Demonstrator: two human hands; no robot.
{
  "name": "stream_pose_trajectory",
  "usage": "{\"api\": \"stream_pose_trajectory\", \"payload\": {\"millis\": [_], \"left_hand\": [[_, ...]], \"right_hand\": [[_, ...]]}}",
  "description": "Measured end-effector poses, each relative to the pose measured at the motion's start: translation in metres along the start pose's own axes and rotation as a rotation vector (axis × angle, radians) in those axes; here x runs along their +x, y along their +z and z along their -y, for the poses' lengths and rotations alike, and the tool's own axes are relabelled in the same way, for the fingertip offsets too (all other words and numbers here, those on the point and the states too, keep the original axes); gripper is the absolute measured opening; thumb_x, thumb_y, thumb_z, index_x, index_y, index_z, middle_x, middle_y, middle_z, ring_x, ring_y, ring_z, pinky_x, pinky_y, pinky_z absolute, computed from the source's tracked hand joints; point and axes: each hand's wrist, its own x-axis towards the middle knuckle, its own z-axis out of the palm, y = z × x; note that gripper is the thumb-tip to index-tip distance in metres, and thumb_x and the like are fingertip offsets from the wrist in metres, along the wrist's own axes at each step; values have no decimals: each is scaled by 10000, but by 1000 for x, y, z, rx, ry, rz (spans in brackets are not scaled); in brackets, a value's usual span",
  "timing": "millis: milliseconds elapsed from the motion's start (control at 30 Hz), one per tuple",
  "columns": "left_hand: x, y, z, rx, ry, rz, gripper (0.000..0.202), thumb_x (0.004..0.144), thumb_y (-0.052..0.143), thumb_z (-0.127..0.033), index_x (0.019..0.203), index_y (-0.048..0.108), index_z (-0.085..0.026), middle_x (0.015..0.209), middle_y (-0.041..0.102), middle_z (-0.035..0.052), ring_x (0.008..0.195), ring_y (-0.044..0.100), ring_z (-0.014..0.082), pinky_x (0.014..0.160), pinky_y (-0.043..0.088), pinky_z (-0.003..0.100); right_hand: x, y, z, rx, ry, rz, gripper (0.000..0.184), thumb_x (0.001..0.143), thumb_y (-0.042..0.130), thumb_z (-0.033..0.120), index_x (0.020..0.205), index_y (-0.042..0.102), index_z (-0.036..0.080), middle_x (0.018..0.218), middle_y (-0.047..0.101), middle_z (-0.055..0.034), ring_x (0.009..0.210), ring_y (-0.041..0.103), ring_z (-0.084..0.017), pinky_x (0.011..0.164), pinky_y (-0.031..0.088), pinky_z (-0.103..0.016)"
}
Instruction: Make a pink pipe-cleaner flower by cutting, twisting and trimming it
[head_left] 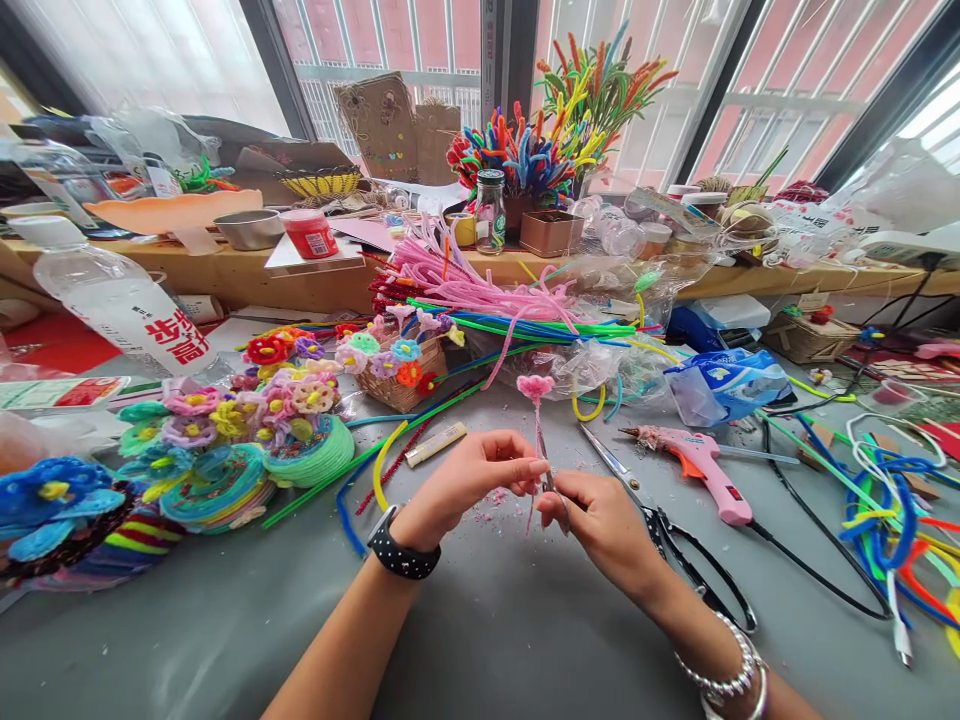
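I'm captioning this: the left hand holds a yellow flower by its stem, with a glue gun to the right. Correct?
Wrong colour: the head view shows the left hand holding a pink flower by its stem, glue gun to the right.

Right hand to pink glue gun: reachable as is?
Likely yes: the pink glue gun lies uncovered to the right of the right hand, though the small metal tool in that hand probably needs putting down first.

Your left forearm (pixel 356 640) rises from the bottom edge toward the frame's centre, where your left grip (pixel 472 475) bends inward, thumb (pixel 525 468) and fingers drawn into a pinch. Your right forearm (pixel 686 622) slants up from the lower right; your right grip (pixel 606 515) curls just beside the left.
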Motion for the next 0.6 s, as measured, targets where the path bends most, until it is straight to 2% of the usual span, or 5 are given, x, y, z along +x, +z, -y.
{"api": "stream_pose_trajectory", "payload": {"millis": [100,233,400,600], "left_hand": [[0,-1,0,6,-2,3,186,667,628,-289,652,557,-118,574,518,-32,541,454,68,537,350,202],[-1,-1,-2,14,-1,19,171,668,624,-277,648,557,-121,583,518,-32,551,450,67,542,352,198],[-1,0,-3,2,-17,48,163,664,621,-266,637,551,-122,572,516,-30,548,453,68,541,356,198],[-1,-1,-1,23,3,48,156,670,612,-262,635,545,-126,583,544,-22,551,480,72,550,387,198]], "right_hand": [[0,2,-2,-11,7,-17,570,746,307,657,512,488,171,493,443,20,500,421,-111,503,314,-217],[0,4,-3,29,11,29,583,706,280,711,537,435,175,531,425,18,518,391,-113,487,307,-218],[1,4,-3,62,9,62,606,687,261,733,575,456,170,556,428,15,532,386,-115,491,313,-218],[0,3,-2,-53,31,-36,599,692,292,718,509,459,172,496,402,23,499,376,-111,462,294,-213]]}}
